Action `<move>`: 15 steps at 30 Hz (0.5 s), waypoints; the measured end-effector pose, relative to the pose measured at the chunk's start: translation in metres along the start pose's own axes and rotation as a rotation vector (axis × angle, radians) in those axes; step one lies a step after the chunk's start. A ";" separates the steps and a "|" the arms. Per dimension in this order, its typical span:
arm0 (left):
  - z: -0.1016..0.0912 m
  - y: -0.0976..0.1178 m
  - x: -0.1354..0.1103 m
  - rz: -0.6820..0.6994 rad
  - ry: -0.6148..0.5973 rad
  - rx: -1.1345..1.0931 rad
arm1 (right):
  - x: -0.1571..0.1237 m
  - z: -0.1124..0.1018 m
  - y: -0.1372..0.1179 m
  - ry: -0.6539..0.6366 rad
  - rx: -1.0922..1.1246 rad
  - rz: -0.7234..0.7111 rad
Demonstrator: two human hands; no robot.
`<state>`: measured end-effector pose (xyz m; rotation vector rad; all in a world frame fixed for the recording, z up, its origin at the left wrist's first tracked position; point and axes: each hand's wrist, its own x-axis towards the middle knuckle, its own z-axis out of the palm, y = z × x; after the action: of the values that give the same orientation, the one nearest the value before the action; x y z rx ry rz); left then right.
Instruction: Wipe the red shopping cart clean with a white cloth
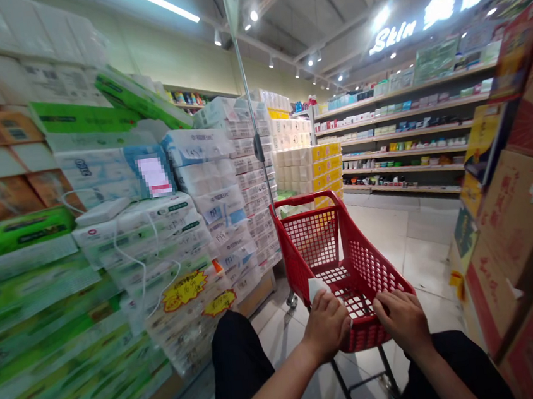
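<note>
A red plastic shopping cart (358, 246) with pierced sides stands right in front of me, on dark legs with small wheels. My left hand (327, 323) is closed around a crumpled white tissue (318, 287) at the near left part of the cart's rim. White also shows by its fingers on the right side. On the near right rim rests my right hand (405, 319), its fingers curled over the edge. A thin metal pole rises from the cart's far left corner.
Stacked tissue packs (214, 198) line the left, with yellow price signs (185, 290), a white power strip (103, 211) and cables. Cardboard boxes (513, 237) are piled on the right. Filled shelves (396, 125) stand at the back, beyond the tiled floor (387, 218).
</note>
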<state>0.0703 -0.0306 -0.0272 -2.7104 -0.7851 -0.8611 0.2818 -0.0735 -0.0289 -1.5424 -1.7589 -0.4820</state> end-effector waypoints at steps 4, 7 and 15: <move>0.004 0.011 0.003 0.013 0.005 0.013 | 0.003 -0.003 -0.039 -0.147 0.004 -0.007; 0.004 0.011 0.006 0.085 -0.014 0.012 | 0.000 -0.004 -0.044 -0.166 0.013 -0.011; 0.000 -0.030 0.025 0.287 -0.114 0.007 | 0.000 0.004 -0.015 -0.132 0.106 -0.089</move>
<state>0.0715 0.0054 -0.0115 -2.7919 -0.4008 -0.6429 0.2667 -0.0742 -0.0289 -1.4555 -1.9283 -0.3306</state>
